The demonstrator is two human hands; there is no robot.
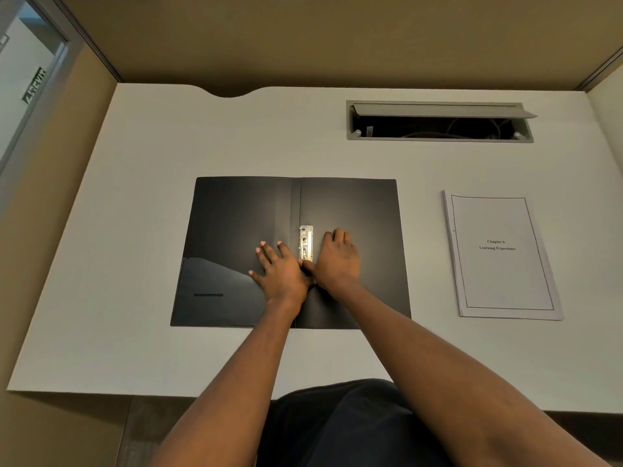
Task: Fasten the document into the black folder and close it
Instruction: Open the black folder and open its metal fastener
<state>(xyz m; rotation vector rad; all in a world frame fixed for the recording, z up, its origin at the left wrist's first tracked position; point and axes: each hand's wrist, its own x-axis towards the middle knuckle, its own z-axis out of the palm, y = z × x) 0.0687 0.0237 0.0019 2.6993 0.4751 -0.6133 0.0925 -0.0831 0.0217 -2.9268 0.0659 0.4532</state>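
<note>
On white desk (135, 230): open black plastic folder (236, 224); left hand (281, 273) flat, splayed, pinning cover; right hand (337, 261) curled at metal spring clip (306, 243) (grip unclear). Punched white document (502, 254) lies well apart, rightward; next, probably release clip, fetch pages.

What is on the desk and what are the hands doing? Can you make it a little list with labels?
folder: black folder lying open on the desk
clip: metal clip by the spine, nothing in it
document: document lying on the desk to the right, apart from the folder
left hand: left hand flat on the left flap
right hand: right hand at the clip's near end
</note>
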